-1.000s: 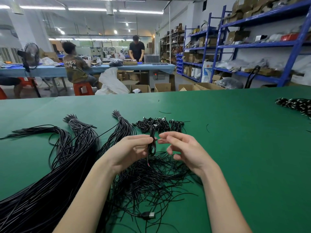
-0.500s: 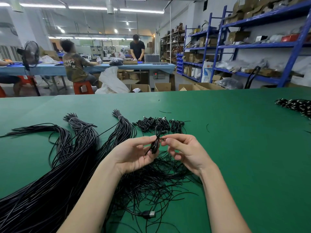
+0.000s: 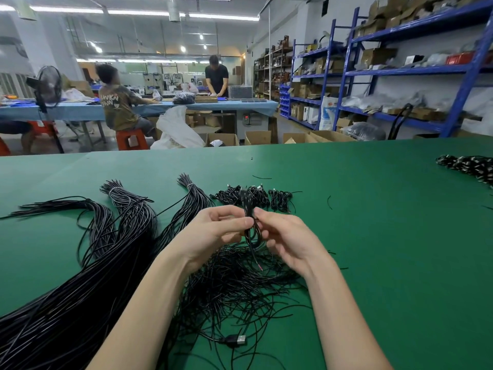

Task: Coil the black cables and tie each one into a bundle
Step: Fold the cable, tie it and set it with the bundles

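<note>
A small coil of black cable (image 3: 250, 225) hangs upright between both hands above the green table (image 3: 373, 236). My left hand (image 3: 213, 231) pinches the coil's middle from the left with thumb and fingers. My right hand (image 3: 285, 236) pinches it from the right, fingertips at the coil's waist. Below the hands lies a loose tangle of thin black cables (image 3: 234, 284), one ending in a USB plug (image 3: 236, 341). Several tied bundles (image 3: 253, 197) lie in a row just beyond the hands.
Long sheaves of black cable (image 3: 88, 263) fan across the table's left side. Another heap of bundled cables (image 3: 469, 166) sits at the far right edge. Beyond the table are cardboard boxes, blue shelving and two people at a blue bench.
Both hands have risen slightly and closed in on the coil. My right fingers, earlier pulling a thin tie end sideways, now sit against the coil's middle.
</note>
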A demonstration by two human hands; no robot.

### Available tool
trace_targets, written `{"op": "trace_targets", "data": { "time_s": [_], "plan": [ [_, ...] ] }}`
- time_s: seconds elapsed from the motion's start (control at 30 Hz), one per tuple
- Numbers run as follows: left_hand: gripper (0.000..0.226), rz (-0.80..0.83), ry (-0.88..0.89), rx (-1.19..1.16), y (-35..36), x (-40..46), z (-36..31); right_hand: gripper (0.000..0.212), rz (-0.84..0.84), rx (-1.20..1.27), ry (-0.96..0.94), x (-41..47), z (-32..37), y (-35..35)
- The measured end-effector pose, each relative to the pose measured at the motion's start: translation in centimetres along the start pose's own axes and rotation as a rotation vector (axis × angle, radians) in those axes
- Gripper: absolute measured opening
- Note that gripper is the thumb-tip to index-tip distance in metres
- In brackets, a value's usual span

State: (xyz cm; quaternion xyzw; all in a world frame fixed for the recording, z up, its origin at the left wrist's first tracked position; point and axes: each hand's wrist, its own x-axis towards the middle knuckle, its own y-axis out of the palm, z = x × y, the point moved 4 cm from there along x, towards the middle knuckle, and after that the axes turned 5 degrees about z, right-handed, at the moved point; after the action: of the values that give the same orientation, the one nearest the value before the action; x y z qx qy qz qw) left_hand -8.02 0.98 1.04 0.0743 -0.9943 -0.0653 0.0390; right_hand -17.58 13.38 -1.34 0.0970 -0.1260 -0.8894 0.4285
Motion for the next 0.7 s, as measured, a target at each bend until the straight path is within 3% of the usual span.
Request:
{"op": "trace_targets", "data": {
  "time_s": [0.1,0.2,0.47,0.7],
  "plan": [
    [0.022,-0.072,-0.112,-0.213,-0.4,0.0,0.7,0.002,-0.082,-0.228,-0.284,-0.2,1.2,0.0],
    [0.012,-0.059,-0.140,-0.333,-0.3,0.1,0.8,0.015,-0.040,-0.353,-0.432,-0.5,1.7,0.2],
    [0.006,-0.039,-0.108,-0.255,-0.6,-0.1,0.6,0.014,-0.076,-0.569,-0.502,-0.8,2.7,0.5],
    [0.006,-0.013,-0.135,-0.425,-0.5,-0.3,1.0,0.022,-0.067,-0.547,-0.532,-1.0,2.4,0.8]
  ]
}}
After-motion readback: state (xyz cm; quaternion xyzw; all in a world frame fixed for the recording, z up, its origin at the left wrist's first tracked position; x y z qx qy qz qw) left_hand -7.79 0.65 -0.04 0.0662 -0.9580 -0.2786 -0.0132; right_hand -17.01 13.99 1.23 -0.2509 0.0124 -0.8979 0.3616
